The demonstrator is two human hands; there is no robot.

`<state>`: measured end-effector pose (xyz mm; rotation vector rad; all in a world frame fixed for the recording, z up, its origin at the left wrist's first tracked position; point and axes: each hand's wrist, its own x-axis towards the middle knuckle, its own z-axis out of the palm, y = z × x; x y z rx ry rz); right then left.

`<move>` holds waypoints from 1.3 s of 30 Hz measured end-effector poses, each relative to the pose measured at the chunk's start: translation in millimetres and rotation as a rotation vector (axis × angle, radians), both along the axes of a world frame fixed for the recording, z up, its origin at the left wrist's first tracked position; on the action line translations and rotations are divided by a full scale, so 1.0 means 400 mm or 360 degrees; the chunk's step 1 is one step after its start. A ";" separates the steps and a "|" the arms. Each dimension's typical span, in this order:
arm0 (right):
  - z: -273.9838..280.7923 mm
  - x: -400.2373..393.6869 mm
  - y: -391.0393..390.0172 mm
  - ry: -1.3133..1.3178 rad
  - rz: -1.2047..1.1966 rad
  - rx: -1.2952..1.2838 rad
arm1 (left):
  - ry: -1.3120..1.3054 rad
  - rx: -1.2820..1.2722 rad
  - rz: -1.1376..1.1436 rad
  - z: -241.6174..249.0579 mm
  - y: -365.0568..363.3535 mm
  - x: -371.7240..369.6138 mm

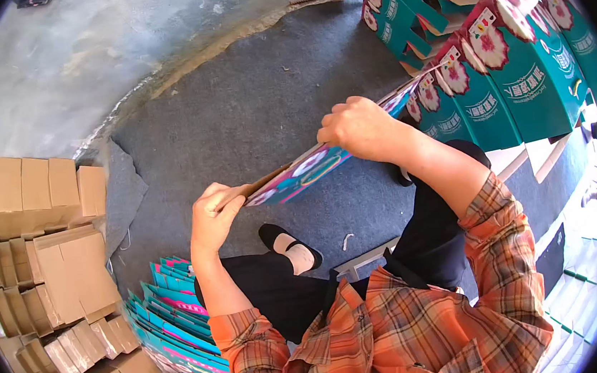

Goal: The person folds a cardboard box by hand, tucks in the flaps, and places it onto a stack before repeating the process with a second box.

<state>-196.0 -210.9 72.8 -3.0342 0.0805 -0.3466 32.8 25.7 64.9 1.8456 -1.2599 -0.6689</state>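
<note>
A flat printed carton [311, 169], teal and pink with brown inner board, is held up in front of me, seen nearly edge-on. My left hand [213, 213] grips its left end, fingers closed on the edge. Farther right, my right hand [359, 129] is closed over the carton's upper edge. The carton's far right end reaches toward the standing teal boxes [529, 85], and I cannot tell whether it touches them. Below my left arm, a stack of flat teal cartons [183, 327] leans on the floor.
Brown cardboard boxes [73, 269] are stacked along the left. Dark floor matting [233, 99] lies ahead, with a pale concrete floor [105, 40] beyond. White panels with green strips [582, 296] are at the lower right. My feet and black shoe [290, 246] are below the carton.
</note>
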 end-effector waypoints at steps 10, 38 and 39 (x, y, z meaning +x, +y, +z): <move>0.043 -0.040 0.015 -0.0548 -0.0089 -0.0083 | -0.0204 -0.0038 0.0345 -0.041 -0.018 -0.002; 0.054 -0.125 0.028 -0.0175 -0.0042 0.0634 | -0.0785 -0.0249 0.0799 -0.039 -0.048 -0.082; 0.054 -0.129 0.020 -0.0171 -0.0037 0.0635 | -0.0840 -0.0219 0.0755 -0.037 -0.050 -0.088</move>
